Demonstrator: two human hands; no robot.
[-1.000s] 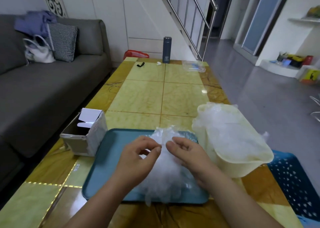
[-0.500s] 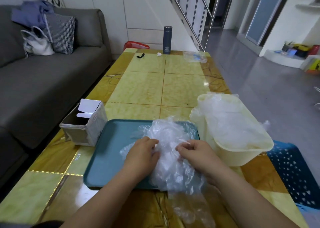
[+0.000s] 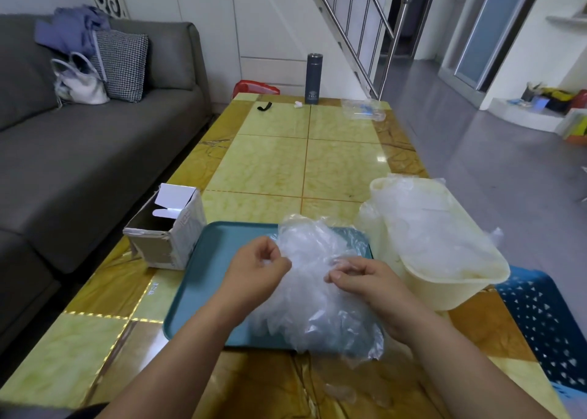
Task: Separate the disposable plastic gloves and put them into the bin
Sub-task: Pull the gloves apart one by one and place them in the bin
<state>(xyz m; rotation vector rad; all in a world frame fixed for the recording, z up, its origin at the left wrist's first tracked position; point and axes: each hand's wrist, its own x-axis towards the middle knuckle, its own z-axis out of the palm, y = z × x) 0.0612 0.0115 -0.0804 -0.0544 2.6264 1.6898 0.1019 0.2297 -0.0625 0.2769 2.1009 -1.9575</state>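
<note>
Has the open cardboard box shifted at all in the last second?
No. The cardboard box still sits by the far left corner of the teal tray, as before.

Both hands [image 3: 259, 267] [image 3: 365, 275] pinch clear gloves [image 3: 313, 278] over the tray [image 3: 209, 275].

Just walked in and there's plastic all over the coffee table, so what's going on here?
A person is sorting disposable gloves. Their left hand and right hand each pinch part of a clump of clear gloves lying on the teal tray, apparently pulling one loose. The cream bin right of the tray already holds a heap of separated gloves. An opened cardboard box sits left of the tray.
</note>
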